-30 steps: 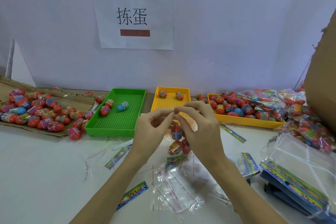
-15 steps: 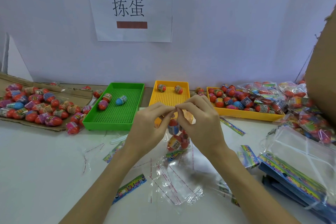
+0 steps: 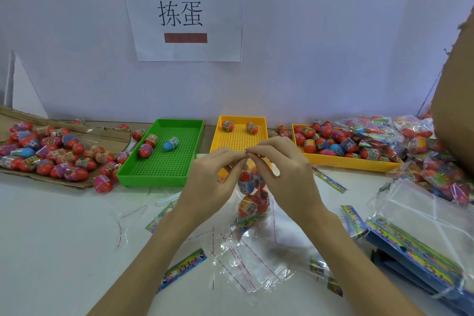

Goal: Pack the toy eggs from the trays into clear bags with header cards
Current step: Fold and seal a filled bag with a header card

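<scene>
Both hands, L [image 3: 213,177] + R [image 3: 284,174], pinch bag [image 3: 252,195] mouth, mid-desk, front of yellow tray [image 3: 239,120]. Eggs [image 3: 250,206] hang inside (count unclear). Sealing step, prob: keep mouth edges level, press along flap w/o wrinkles, support eggs' weight.

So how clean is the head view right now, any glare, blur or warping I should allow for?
Head view: lighting is soft and even, shadows faint. The clear bag that the left hand and right hand pinch shows light glare, as do the loose bags. Wide-angle warping bends the cardboard box at the right edge. The wall sign reads sharp.
</scene>
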